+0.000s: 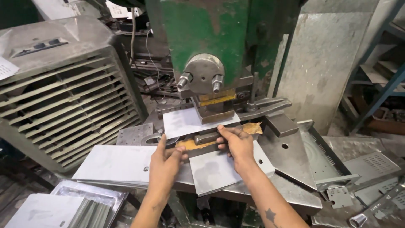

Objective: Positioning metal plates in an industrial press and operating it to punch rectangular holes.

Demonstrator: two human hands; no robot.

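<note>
A green punch press [202, 33] stands before me, its ram and punch block [215, 107] low over the die. A bright metal sheet [185, 121] lies under the punch on the die. My left hand [165, 162] rests at the sheet's near left edge, fingers on the press bed. On the right, my right hand [236, 143] presses its fingers on a dark steel bar [206, 138] in front of the die, above a grey square sheet [215, 171] lying on the bed.
A stack of flat sheets with small holes [114, 164] lies left of my hands. A big louvred metal cooler [63, 97] stands at left. More sheets and a tray [63, 209] sit lower left. Perforated panels and brackets [363, 169] lie at right, beside blue shelving [379, 84].
</note>
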